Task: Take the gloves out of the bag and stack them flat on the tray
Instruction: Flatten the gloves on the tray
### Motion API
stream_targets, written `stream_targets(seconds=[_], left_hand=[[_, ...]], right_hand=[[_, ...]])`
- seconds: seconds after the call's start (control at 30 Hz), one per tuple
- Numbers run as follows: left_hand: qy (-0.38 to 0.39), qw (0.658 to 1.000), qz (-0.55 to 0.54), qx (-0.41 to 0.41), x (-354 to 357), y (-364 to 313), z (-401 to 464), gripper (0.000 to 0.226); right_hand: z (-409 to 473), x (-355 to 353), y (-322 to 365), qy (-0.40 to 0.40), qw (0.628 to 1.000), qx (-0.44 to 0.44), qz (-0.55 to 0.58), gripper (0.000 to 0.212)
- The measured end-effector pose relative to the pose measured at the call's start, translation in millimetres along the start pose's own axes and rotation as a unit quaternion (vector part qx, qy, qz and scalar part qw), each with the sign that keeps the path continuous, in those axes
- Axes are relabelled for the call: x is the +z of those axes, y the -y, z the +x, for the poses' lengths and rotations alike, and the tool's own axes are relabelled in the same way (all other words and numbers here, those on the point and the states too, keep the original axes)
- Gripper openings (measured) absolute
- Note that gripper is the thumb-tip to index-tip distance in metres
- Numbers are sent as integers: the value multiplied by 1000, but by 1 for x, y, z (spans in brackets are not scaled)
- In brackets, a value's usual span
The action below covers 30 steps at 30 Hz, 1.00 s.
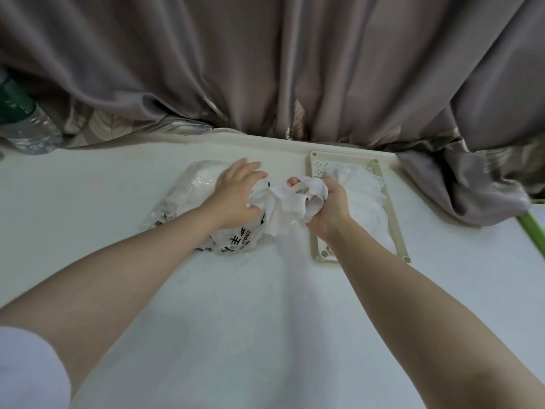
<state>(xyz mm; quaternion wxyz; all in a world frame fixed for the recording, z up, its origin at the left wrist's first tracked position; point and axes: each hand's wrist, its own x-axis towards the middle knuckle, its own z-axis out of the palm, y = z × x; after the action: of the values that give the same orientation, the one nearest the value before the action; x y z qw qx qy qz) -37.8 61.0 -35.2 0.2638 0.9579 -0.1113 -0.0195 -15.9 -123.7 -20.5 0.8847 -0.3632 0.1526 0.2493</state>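
Note:
A clear plastic bag (188,196) with black print lies on the white table and holds white gloves. My left hand (236,199) presses down on the bag near its mouth, fingers spread. My right hand (327,208) is closed around a crumpled white glove (289,205) that hangs between the bag's mouth and the tray. The beige tray (398,231) sits just to the right, with white gloves (368,199) lying in it, partly hidden behind my right hand.
A grey-brown curtain (295,69) hangs along the table's far edge and drapes onto the right side. A clear plastic bottle (26,125) with a green label stands at the far left. A green strip (530,228) lies at the right edge.

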Motion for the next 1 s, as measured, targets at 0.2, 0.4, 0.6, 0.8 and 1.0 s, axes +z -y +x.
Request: stream_targets(seconds=[0.2, 0.4, 0.6, 0.8, 1.0], left_hand=[[55, 974, -210, -56, 3, -21, -8, 9], [-9, 982, -110, -152, -1, 15, -6, 11], [134, 950, 228, -167, 6, 28, -6, 57], [317, 876, 299, -206, 0, -19, 25, 35], [-41, 979, -198, 15, -3, -78, 27, 59]], right_hand=[[-7, 11, -8, -8, 999, 33, -9, 28], [10, -2, -13, 14, 994, 10, -104, 22], [8, -12, -4, 20, 997, 23, -68, 21], [1, -20, 4, 50, 998, 9, -28, 27], [-21, -43, 22, 84, 989, 39, -112, 41]])
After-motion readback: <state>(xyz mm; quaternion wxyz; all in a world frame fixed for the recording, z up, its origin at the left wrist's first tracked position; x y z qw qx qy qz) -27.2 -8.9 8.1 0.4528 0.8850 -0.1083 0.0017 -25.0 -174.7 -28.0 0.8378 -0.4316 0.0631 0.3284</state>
